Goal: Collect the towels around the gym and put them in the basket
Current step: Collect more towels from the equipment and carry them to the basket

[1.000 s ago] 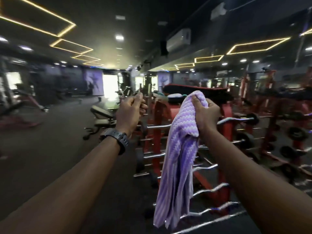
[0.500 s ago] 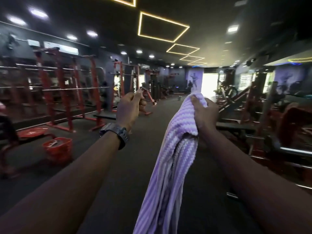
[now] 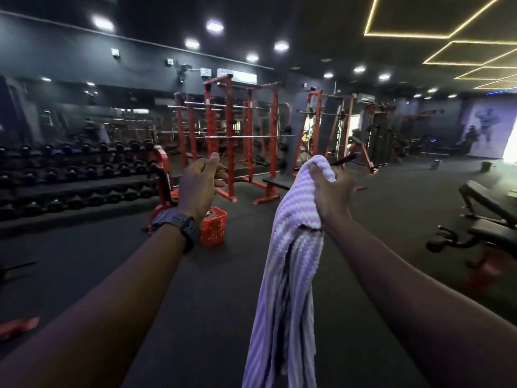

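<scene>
Right hand point(image 3: 331, 189) raised at arm's length, fingers and thumb curled round the top of a lilac-and-white zigzag towel point(image 3: 288, 264). Towel bunched in the grip at its upper end, the rest hanging straight down in long folds to the bottom edge of the view, between the two forearms. Left hand point(image 3: 200, 183) also raised, level with the right, fingers loosely curled with the thumb up; holding nothing that can be made out. Dark wristwatch point(image 3: 180, 224) on the left wrist.

Beyond the left wrist, on the dark gym floor point(image 3: 92, 256), a red plastic basket point(image 3: 214, 229) with perforated walls, partly hidden by the wrist, some pale cloth showing above its rim. Basket well apart from the held towel.

Behind the basket, red squat racks point(image 3: 229, 135) with barbells across them, standing before a mirrored wall. To the left, a long rack of black dumbbells point(image 3: 78, 169) in tiers. At the right edge, a black padded bench point(image 3: 486, 217), tilted. Overhead, round ceiling lights and yellow strip-light outlines.
</scene>
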Action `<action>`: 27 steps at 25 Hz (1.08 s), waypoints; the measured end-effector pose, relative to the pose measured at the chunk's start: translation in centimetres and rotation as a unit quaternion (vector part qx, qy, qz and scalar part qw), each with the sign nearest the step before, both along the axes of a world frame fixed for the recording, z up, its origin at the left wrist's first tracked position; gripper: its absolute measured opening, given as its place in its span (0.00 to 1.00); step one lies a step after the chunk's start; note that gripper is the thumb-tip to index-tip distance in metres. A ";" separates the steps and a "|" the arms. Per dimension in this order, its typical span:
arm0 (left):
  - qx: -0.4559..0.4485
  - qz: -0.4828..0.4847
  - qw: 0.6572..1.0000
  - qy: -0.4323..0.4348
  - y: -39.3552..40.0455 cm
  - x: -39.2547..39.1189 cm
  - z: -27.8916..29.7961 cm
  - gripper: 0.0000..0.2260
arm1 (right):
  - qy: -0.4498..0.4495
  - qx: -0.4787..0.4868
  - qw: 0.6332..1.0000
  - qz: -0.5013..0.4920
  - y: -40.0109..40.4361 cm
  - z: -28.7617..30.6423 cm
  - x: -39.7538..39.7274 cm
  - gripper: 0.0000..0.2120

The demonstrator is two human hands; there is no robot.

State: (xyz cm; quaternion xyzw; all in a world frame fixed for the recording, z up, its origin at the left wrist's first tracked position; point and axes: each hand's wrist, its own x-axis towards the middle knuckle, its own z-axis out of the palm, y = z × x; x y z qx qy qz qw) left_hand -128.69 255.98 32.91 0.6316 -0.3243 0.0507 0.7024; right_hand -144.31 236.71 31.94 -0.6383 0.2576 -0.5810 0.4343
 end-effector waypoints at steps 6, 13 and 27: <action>-0.010 0.045 0.999 0.022 -6.2 10.8 1.1 0.18 | 0.004 -0.003 0.999 0.041 -8.2 1.2 12.3 0.14; 0.002 0.121 0.993 0.007 -16.8 21.4 0.1 0.19 | -0.010 -0.010 0.994 0.113 -19.4 -0.3 27.7 0.19; -0.047 0.185 0.981 0.039 -37.8 47.7 0.6 0.18 | 0.014 -0.023 0.978 0.209 -38.7 -0.2 60.3 0.20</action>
